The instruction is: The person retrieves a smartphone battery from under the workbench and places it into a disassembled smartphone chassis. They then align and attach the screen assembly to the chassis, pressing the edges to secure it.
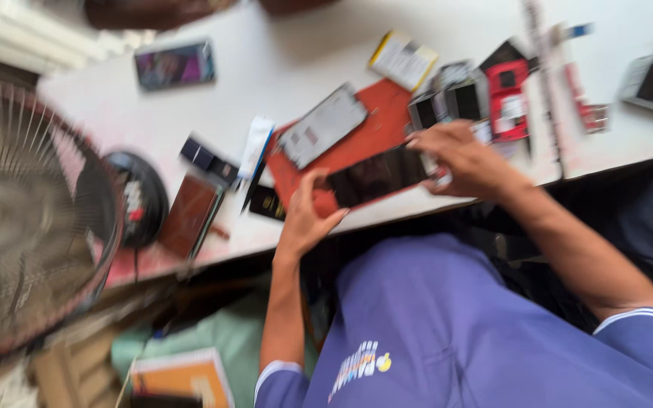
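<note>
The view is motion-blurred and tilted. Both hands hold a dark phone (pixel 376 177) with a black screen, flat over a red mat (pixel 372 128) near the front edge of a white table (pixel 281 60). My left hand (pixel 305 215) grips the phone's left end, fingers curled over its edge. My right hand (pixel 459 159) holds the right end. A grey phone back panel (pixel 322 125) lies on the mat just behind the phone.
A wire-guarded fan (pixel 17 219) stands at the left. A brown wallet-like case (pixel 188 215), a round black object (pixel 137 198), another phone (pixel 174 65), small boxes and red packets (pixel 508 98) lie on the table. An orange notebook (pixel 183 378) sits below.
</note>
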Tool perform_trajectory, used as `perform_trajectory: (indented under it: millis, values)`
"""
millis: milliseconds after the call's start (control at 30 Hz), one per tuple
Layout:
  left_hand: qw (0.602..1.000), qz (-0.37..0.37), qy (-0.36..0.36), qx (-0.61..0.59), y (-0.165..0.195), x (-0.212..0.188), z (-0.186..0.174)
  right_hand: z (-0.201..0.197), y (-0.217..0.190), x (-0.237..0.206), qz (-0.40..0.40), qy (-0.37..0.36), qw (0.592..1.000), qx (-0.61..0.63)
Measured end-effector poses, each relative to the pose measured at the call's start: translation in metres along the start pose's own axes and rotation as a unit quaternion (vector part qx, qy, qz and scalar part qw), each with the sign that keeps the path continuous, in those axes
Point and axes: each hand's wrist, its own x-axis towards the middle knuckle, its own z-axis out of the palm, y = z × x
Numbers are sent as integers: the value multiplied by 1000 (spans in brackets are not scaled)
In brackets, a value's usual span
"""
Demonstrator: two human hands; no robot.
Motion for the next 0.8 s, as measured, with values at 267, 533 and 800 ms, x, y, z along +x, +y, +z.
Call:
perform_trajectory:
  millis: [267,533,800]
  values:
    - [933,-60,119,-333,26,-7,10,-20,-19,10,-29,33,999,-27]
    - [898,-45,170,-403,33,-6,12,-23,-19,10,-47,57,997,20]
    - [897,-25,153,-414,48,-3,2,-30,-24,10,-40,67,997,28]
